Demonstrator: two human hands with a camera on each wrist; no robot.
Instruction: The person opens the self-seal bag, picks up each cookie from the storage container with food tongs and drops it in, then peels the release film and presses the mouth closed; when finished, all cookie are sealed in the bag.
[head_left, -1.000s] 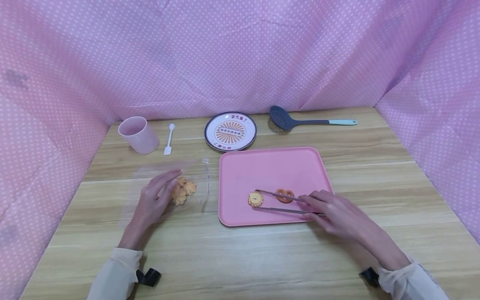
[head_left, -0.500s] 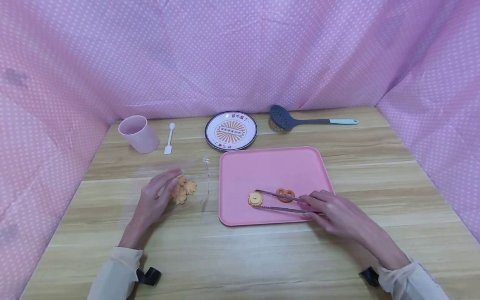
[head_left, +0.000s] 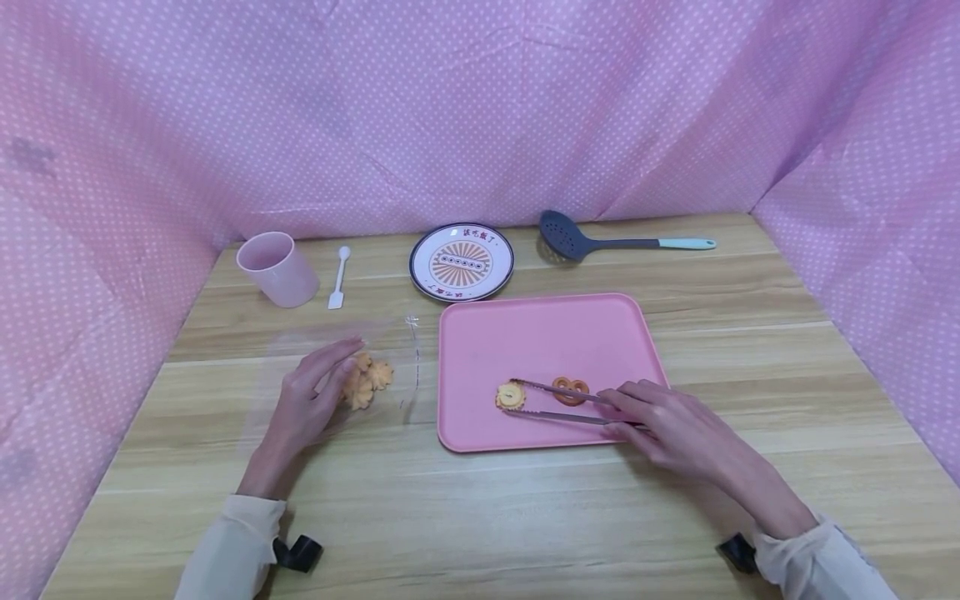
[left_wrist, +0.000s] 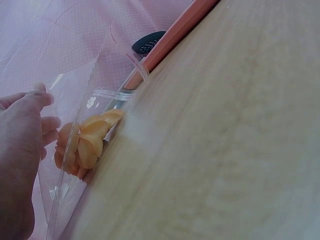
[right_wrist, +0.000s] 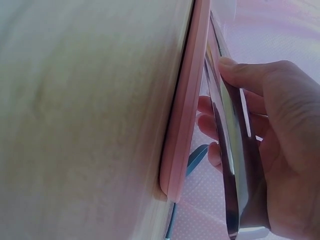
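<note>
A pretzel (head_left: 572, 402) and round cookie (head_left: 510, 396) lay on the tray (head_left: 555, 333), flower-shaped cookies (head_left: 379, 375) still in the plastic bag (head_left: 402, 354) at the relaxed left hand (head_left: 309, 396), the right hand (head_left: 667, 425) gripping parted tongs (head_left: 558, 417).

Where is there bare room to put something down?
Free: the far half of the pink tray; the wooden table between both sleeves; right of the tray, between slotted spoon and right hand. Crowded: the tray's near half (cookie, pretzel, tongs); around the left hand.
</note>
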